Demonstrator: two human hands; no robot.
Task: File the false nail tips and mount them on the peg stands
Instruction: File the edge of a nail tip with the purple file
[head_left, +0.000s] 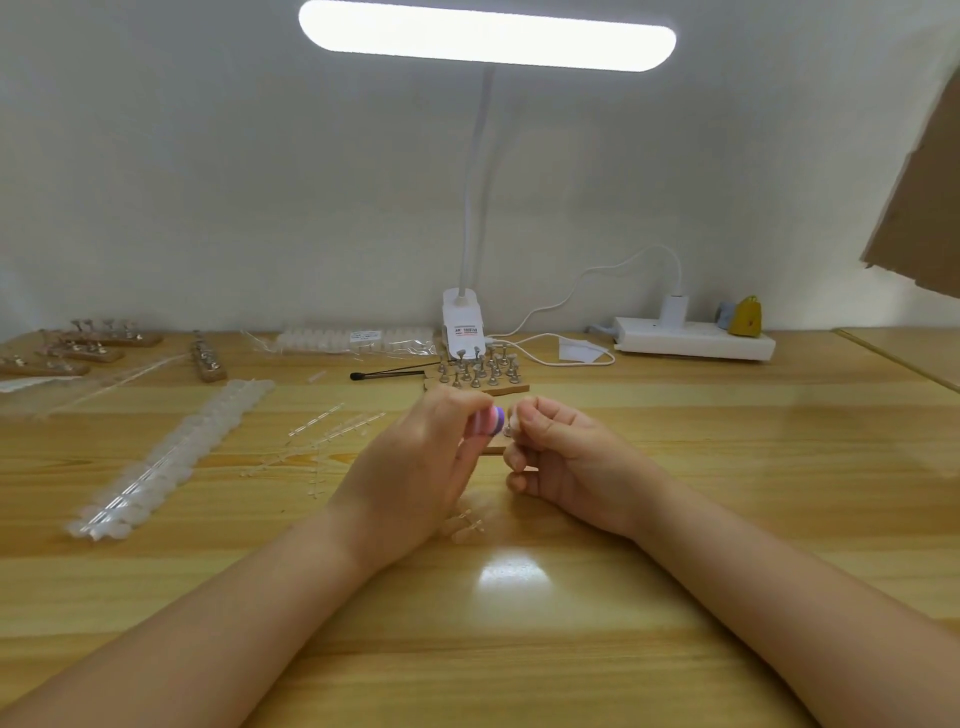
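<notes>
Between both hands (415, 467) (561, 457), apparently, file (491, 422).

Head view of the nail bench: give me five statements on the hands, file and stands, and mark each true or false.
1. The left hand holds a pink and purple file block. True.
2. The right hand lies flat and open on the table. False: its fingers are curled, pinching something small.
3. A cluster of peg stands sits beyond the hands. True.
4. The lamp is off. False: it glows.
5. The strip of nail tips lies right of the hands. False: it lies left.
</notes>
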